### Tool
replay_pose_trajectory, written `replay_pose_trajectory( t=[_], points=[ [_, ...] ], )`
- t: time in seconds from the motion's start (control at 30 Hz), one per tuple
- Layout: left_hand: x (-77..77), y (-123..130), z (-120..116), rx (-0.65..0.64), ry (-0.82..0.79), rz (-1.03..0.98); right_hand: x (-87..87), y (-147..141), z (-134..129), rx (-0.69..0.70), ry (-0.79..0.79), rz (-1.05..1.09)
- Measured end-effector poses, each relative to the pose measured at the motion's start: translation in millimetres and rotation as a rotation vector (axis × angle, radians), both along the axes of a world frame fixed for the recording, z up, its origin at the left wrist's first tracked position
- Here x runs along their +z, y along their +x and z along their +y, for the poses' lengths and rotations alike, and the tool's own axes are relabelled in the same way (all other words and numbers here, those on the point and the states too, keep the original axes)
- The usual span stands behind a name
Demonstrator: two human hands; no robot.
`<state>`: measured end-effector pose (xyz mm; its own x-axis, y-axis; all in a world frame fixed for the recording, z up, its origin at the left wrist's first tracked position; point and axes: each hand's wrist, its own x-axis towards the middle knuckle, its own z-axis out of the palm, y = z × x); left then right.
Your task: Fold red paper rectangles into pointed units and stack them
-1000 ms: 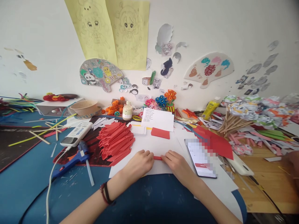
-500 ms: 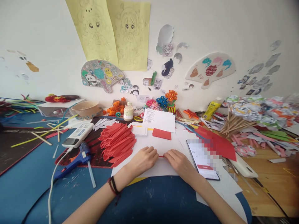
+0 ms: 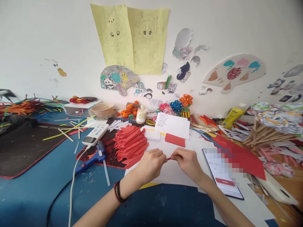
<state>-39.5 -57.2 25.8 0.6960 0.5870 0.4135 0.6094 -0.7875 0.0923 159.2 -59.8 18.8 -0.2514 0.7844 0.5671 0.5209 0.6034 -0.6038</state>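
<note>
A narrow folded strip of red paper [image 3: 168,158] spans the small gap between my two hands, mostly covered by fingers. My left hand [image 3: 152,164] pinches its left end, and my right hand [image 3: 187,160] pinches the right end. Both hands are above white paper sheets [image 3: 174,175]. Just left of them lies a heap of folded red paper pieces [image 3: 130,145]. Behind my right hand rests a flat stack of red paper [image 3: 175,140], with a small white paper stack [image 3: 152,135] beside it.
A blue glue gun [image 3: 94,157] and white power strip [image 3: 96,134] lie left, with cables running forward. A phone [image 3: 222,176] lies right of my right arm, near large red sheets [image 3: 241,154]. Behind stand a handwritten card [image 3: 172,124], a glue bottle [image 3: 141,115] and paper flowers [image 3: 186,101].
My hands have lifted slightly off the paper, and the red strip now tilts between them, with the right hand's fingers more curled. The camera view has swung left.
</note>
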Motion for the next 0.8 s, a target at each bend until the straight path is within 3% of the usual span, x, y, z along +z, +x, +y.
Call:
replay_pose_trajectory(
  t=[0.17, 0.33, 0.43, 0.63, 0.73, 0.8],
  points=[
    [7.3, -17.4, -2.0, 0.108, -0.103, -0.151, 9.7, 2.5, 11.7, 0.187, -0.169, -0.019],
    [12.9, -31.8, -7.4, 0.063, -0.419, -0.247, -6.1, 8.3, 13.4, 0.264, -0.113, 0.018],
    [14.1, -36.0, -11.9, 0.08, -0.519, -0.262, -9.3, 8.3, 12.9, 0.272, -0.069, -0.001],
    [18.7, -41.8, -16.8, 0.269, -0.374, -0.271, 3.8, 1.4, 8.5, 0.217, -0.007, -0.058],
    [28.7, -59.1, -13.5, 0.267, -0.293, -0.254, 7.2, -0.1, 7.0, 0.105, -0.004, -0.057],
    [35.9, -76.0, -9.8, 0.333, -0.226, -0.243, 6.4, 0.7, 7.9, 0.043, -0.003, -0.033]
  ],
)
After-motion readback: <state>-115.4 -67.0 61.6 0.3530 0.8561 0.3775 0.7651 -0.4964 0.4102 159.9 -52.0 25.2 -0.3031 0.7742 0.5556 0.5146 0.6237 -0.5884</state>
